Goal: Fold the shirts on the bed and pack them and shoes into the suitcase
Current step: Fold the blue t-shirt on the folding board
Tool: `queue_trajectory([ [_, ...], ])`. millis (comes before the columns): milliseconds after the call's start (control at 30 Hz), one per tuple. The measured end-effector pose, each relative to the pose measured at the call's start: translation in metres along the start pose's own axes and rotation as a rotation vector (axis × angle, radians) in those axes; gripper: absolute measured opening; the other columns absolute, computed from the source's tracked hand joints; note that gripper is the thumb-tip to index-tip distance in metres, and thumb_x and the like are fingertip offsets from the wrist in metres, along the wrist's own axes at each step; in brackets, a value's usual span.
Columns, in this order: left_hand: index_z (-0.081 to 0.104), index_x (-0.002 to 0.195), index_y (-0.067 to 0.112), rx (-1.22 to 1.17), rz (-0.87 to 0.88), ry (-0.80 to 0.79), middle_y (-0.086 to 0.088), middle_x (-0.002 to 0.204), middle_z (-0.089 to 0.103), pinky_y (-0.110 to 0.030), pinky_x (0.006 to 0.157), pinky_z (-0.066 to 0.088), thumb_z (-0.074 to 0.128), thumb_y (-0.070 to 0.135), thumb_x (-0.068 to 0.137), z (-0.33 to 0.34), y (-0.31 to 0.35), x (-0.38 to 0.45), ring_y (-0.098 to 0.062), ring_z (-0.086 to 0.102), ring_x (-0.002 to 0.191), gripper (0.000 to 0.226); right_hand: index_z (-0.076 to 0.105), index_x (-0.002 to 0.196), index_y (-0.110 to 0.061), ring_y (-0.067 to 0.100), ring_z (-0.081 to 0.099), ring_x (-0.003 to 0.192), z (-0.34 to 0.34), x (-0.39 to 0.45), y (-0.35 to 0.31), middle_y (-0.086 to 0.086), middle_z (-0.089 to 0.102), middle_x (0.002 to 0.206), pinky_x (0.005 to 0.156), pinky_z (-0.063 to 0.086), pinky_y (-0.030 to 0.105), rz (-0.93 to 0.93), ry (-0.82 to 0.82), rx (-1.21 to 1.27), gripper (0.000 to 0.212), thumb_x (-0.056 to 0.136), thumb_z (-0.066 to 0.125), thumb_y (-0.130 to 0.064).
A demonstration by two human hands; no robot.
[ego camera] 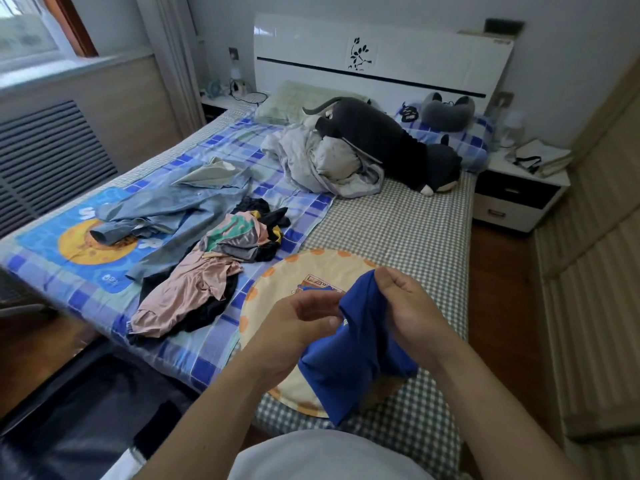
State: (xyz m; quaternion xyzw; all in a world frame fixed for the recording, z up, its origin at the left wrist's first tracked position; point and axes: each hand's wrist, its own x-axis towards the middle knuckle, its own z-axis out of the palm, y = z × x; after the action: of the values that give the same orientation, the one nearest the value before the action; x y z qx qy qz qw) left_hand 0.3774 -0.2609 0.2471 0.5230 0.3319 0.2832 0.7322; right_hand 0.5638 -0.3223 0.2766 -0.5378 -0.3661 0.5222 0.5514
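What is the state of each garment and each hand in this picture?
Bright blue cotton shirt: unfolded, held above the bed by both hands.
Light blue denim shirt: spread out, unfolded.
Pink and multicoloured clothes pile: crumpled, unfolded.
Left hand: pinches the blue shirt.
Right hand: grips the shirt's top.

Bare forearms, no sleeves in sight; pale grey-white top at the chest.

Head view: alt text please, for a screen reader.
A person's two hands hold a blue shirt above the foot of a bed: the right hand pinches its top edge, the left hand curls against it. A denim shirt and crumpled clothes lie unfolded to the left.
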Motion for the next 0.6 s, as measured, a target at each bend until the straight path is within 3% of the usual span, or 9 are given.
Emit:
queue_trajectory([
  [100,0.075,0.113,0.012,0.066,0.007,0.041,-0.012,0.113,0.075,-0.052,0.103,0.051,0.07,-0.004,0.086,0.009,-0.009,0.003,-0.03,0.069,0.112,0.031,0.067,0.093,-0.006,0.023,0.074,0.096,0.0,-0.003,-0.003,0.013,0.076,0.096,0.083,0.057,0.033,0.028,-0.08,0.117,0.04,0.105,0.039,-0.031],
  [233,0.078,0.094,0.02,0.035,0.054,0.205,-0.009,0.101,0.076,-0.054,0.095,0.054,0.066,0.004,0.095,0.023,-0.012,0.005,-0.029,0.07,0.098,0.02,0.065,0.112,0.001,0.03,0.068,0.114,-0.01,-0.001,0.001,0.018,0.073,0.114,0.096,0.053,0.039,0.1,-0.097,0.121,0.041,0.108,0.038,-0.029],
  [333,0.075,0.077,0.02,0.068,0.166,0.293,-0.008,0.088,0.072,-0.046,0.079,0.055,0.068,0.002,0.093,0.023,-0.001,0.004,-0.023,0.069,0.083,0.026,0.066,0.102,0.001,0.026,0.07,0.097,-0.024,-0.004,0.007,0.011,0.074,0.101,0.091,0.054,0.052,0.141,0.009,-0.275,0.042,0.106,0.047,-0.036],
  [367,0.074,0.076,0.021,0.158,0.212,0.274,-0.007,0.087,0.072,-0.043,0.077,0.057,0.07,0.002,0.092,0.023,0.002,0.005,-0.022,0.07,0.083,0.025,0.068,0.094,-0.003,0.02,0.068,0.085,-0.028,-0.005,0.008,0.005,0.073,0.09,0.083,0.052,0.052,0.129,0.05,-0.481,0.038,0.103,0.052,-0.036],
  [400,0.074,0.077,0.022,0.247,0.247,0.239,-0.005,0.086,0.074,-0.043,0.077,0.058,0.071,0.004,0.091,0.023,0.005,0.005,-0.022,0.072,0.084,0.023,0.07,0.09,-0.009,0.014,0.067,0.08,-0.032,-0.007,0.01,0.0,0.073,0.086,0.088,0.056,0.051,0.105,0.114,-0.618,0.03,0.102,0.056,-0.033],
  [467,0.076,0.079,0.024,0.373,0.266,0.18,-0.001,0.084,0.075,-0.047,0.078,0.059,0.073,0.007,0.09,0.027,0.013,0.008,-0.023,0.073,0.084,0.02,0.074,0.099,-0.023,0.0,0.067,0.08,-0.026,-0.017,0.005,-0.011,0.073,0.09,0.079,0.059,0.031,0.018,0.178,-0.54,0.017,0.101,0.059,-0.028],
  [533,0.077,0.08,0.023,0.455,0.268,0.133,0.0,0.08,0.075,-0.05,0.075,0.059,0.074,0.011,0.09,0.032,0.02,0.011,-0.023,0.073,0.078,0.016,0.073,0.109,-0.033,0.001,0.068,0.087,-0.012,-0.029,-0.006,-0.011,0.071,0.098,0.077,0.058,0.024,-0.022,0.041,-0.385,0.015,0.099,0.061,-0.029],
  [600,0.078,0.08,0.024,0.487,0.234,0.082,0.001,0.077,0.075,-0.051,0.074,0.059,0.076,0.013,0.089,0.036,0.028,0.012,-0.022,0.072,0.074,0.014,0.066,0.113,-0.046,0.001,0.064,0.098,-0.009,-0.031,-0.006,-0.009,0.066,0.108,0.085,0.053,0.018,-0.095,-0.075,-0.563,0.026,0.095,0.068,-0.027],
])
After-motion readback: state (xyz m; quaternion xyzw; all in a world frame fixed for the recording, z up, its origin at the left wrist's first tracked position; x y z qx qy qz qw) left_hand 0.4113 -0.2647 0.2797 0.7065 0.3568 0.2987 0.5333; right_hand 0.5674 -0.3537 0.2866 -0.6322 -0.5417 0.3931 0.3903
